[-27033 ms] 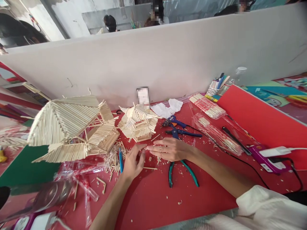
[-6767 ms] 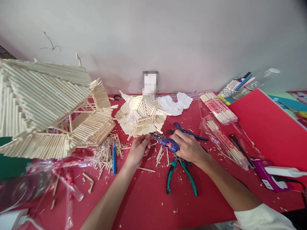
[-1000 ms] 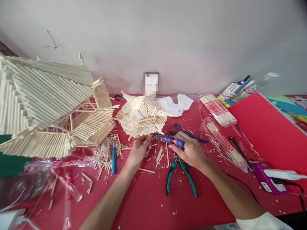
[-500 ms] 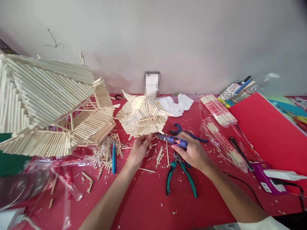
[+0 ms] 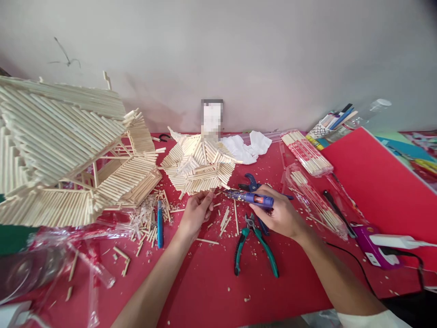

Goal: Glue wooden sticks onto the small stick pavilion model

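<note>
My left hand (image 5: 197, 213) is closed in a pinch just in front of a small roofed model (image 5: 201, 173) built of pale wooden sticks. What sits between its fingertips is too small to make out. In my right hand (image 5: 282, 212) is a blue glue gun (image 5: 251, 198), its nozzle directed left, close to my left fingertips and the model's front edge. Below the gun, green-handled pliers (image 5: 251, 223) lie with their handles spread. A dark blue cutting tool (image 5: 252, 182) is partly hidden behind my right hand. Short cut sticks (image 5: 224, 221) are scattered between my hands.
A larger stick house (image 5: 64, 132) stands at left, beside a blue pen-shaped tool (image 5: 160, 225) and stick scraps. Packs of sticks (image 5: 307, 152), a red board (image 5: 378, 182) and a purple power strip (image 5: 373, 246) with a black cable lie at right. Crumpled white paper (image 5: 246, 148) is behind.
The glue gun has shifted slightly right, its nozzle a little farther from my left fingertips. My left hand keeps its pinch near the model. The whole view has shifted slightly.
</note>
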Demonstrator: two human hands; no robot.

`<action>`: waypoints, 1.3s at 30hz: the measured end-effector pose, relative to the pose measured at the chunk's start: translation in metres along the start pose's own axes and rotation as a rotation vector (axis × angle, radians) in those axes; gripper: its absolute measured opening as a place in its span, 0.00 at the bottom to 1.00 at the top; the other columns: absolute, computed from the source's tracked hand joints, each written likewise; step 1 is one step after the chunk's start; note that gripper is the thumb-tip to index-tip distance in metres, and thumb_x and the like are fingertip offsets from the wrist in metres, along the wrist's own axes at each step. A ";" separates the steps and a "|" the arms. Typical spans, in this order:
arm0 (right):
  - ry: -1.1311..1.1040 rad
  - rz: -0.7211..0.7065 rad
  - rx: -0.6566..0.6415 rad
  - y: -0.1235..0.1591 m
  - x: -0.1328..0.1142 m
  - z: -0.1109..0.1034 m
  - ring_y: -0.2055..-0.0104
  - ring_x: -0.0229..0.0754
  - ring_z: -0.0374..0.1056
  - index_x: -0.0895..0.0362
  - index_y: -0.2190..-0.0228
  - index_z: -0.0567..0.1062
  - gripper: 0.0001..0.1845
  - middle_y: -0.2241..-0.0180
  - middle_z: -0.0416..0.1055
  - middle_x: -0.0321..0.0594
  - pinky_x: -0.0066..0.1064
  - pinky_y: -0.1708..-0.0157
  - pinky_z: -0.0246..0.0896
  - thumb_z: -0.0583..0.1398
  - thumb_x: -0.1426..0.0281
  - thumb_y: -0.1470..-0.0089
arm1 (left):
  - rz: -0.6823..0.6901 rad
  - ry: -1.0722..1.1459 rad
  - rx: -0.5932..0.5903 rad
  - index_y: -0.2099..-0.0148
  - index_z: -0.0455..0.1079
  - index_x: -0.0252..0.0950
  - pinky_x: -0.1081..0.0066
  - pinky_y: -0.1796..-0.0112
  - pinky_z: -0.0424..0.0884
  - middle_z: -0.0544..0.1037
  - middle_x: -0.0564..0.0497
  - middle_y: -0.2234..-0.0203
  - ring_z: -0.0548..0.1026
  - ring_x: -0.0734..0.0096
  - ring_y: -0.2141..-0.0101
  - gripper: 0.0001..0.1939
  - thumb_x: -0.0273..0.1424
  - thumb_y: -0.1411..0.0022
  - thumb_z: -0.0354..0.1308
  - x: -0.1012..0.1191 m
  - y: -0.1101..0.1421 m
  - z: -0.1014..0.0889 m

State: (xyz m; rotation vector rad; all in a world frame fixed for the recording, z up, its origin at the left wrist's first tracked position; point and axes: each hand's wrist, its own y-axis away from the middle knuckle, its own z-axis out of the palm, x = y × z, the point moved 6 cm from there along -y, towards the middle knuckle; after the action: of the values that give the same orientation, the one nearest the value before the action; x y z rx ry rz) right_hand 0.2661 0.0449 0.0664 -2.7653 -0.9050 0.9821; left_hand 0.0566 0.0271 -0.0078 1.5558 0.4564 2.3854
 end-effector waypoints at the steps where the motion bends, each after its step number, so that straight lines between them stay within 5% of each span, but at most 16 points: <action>1: -0.011 0.026 0.000 0.000 0.005 -0.004 0.63 0.46 0.73 0.52 0.61 0.73 0.05 0.64 0.74 0.42 0.35 0.63 0.70 0.57 0.66 0.38 | -0.001 -0.004 0.002 0.64 0.69 0.34 0.78 0.83 0.43 0.64 0.60 0.82 0.55 0.86 0.86 0.24 0.49 0.49 0.69 -0.001 0.000 0.000; 4: 0.011 0.131 0.002 0.001 0.028 -0.018 0.61 0.50 0.74 0.53 0.60 0.73 0.08 0.63 0.77 0.44 0.39 0.60 0.71 0.58 0.64 0.40 | 0.005 -0.004 0.013 0.64 0.69 0.34 0.79 0.83 0.43 0.65 0.60 0.82 0.55 0.86 0.86 0.25 0.49 0.50 0.70 -0.001 0.000 -0.001; 8: 0.023 0.382 -0.173 0.001 0.076 -0.022 0.71 0.47 0.73 0.53 0.66 0.70 0.13 0.72 0.76 0.41 0.37 0.68 0.69 0.54 0.58 0.36 | 0.018 0.002 0.009 0.64 0.69 0.33 0.79 0.83 0.44 0.65 0.60 0.82 0.55 0.86 0.86 0.25 0.50 0.50 0.70 0.001 0.000 0.000; 11: 0.179 0.373 -0.119 -0.007 0.098 -0.032 0.58 0.51 0.75 0.54 0.58 0.69 0.13 0.59 0.78 0.46 0.39 0.59 0.69 0.53 0.59 0.36 | 0.011 -0.004 0.009 0.64 0.70 0.33 0.79 0.83 0.44 0.64 0.60 0.82 0.55 0.86 0.86 0.26 0.50 0.50 0.70 0.001 0.000 0.000; 14: 0.402 0.386 -0.165 -0.015 0.110 -0.032 0.51 0.55 0.73 0.57 0.55 0.70 0.15 0.54 0.76 0.53 0.39 0.56 0.65 0.51 0.60 0.33 | 0.004 -0.006 0.011 0.64 0.70 0.33 0.79 0.84 0.44 0.64 0.60 0.82 0.55 0.86 0.86 0.26 0.50 0.51 0.70 0.001 0.000 0.000; 22: 0.662 0.373 -0.258 -0.032 0.112 -0.016 0.56 0.56 0.74 0.60 0.55 0.71 0.18 0.58 0.76 0.56 0.38 0.63 0.62 0.50 0.59 0.30 | 0.015 -0.005 0.011 0.67 0.67 0.34 0.80 0.84 0.45 0.64 0.60 0.82 0.55 0.87 0.85 0.26 0.50 0.51 0.71 0.004 0.000 0.001; 26: 0.680 0.348 -0.165 -0.032 0.098 -0.021 0.56 0.57 0.74 0.60 0.54 0.71 0.16 0.58 0.76 0.56 0.38 0.62 0.62 0.54 0.60 0.32 | 0.023 -0.006 0.010 0.67 0.67 0.34 0.80 0.84 0.45 0.65 0.60 0.82 0.55 0.87 0.86 0.26 0.51 0.52 0.71 0.004 0.000 0.002; 30: 0.532 0.187 -0.074 -0.029 0.055 -0.019 0.59 0.51 0.74 0.56 0.55 0.74 0.11 0.57 0.76 0.48 0.37 0.63 0.64 0.56 0.63 0.33 | 0.015 -0.009 0.010 0.67 0.67 0.34 0.79 0.84 0.44 0.64 0.60 0.82 0.55 0.87 0.86 0.26 0.51 0.51 0.71 0.003 0.000 0.001; 35: 0.189 -0.113 -0.245 -0.022 -0.007 0.028 0.64 0.39 0.72 0.54 0.61 0.76 0.09 0.62 0.75 0.39 0.30 0.65 0.63 0.56 0.67 0.32 | 0.017 -0.012 0.013 0.66 0.68 0.34 0.80 0.84 0.44 0.65 0.60 0.82 0.55 0.87 0.86 0.26 0.50 0.51 0.71 0.003 0.000 0.001; 39: 0.178 -0.208 -0.293 -0.022 -0.027 0.061 0.67 0.38 0.71 0.54 0.61 0.78 0.08 0.64 0.74 0.38 0.29 0.69 0.59 0.59 0.67 0.33 | 0.029 -0.015 0.010 0.67 0.67 0.34 0.80 0.84 0.46 0.65 0.60 0.82 0.55 0.87 0.86 0.26 0.50 0.50 0.70 0.003 0.001 0.001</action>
State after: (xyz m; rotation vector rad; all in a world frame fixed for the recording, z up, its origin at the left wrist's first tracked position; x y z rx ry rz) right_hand 0.2019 0.0409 0.0383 -2.8479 -1.3673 0.6029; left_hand 0.0564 0.0278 -0.0049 1.5941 0.4472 2.3945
